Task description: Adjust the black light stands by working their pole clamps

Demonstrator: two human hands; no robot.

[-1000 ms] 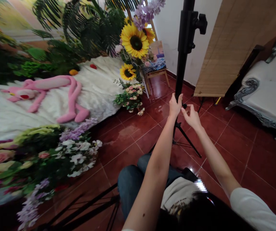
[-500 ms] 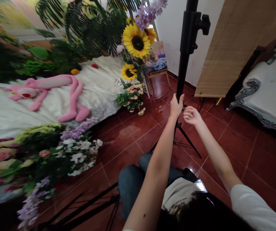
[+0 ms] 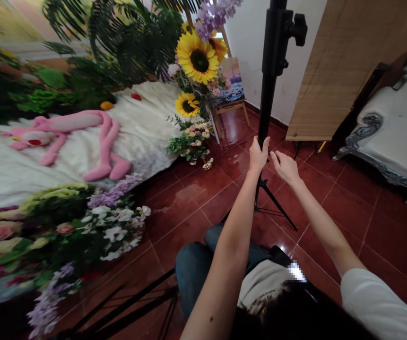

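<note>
A black light stand (image 3: 267, 99) rises upright in front of me on spread legs. My left hand (image 3: 258, 157) is wrapped around its pole, low down, with the thumb pointing up. Just right of the pole, my right hand (image 3: 285, 166) has its thumb and forefinger pinched at a small black tightening knob (image 3: 269, 155), mostly hidden by the fingertips. Higher on the pole, a collar carries a larger black knob (image 3: 298, 29) that neither hand touches.
At left, a pink plush toy (image 3: 73, 122) lies on a white furry cover (image 3: 146, 113), with artificial flowers (image 3: 116, 226) before it. Sunflowers (image 3: 199, 60) stand behind. A silver-framed white sofa (image 3: 394, 127) is at right. Black tripod legs (image 3: 132, 302) cross the red tiled floor below.
My right hand has turned at the wrist, its fingers going from curled beneath the small knob to stretched toward it. My left hand keeps its grip. The view has shifted slightly.
</note>
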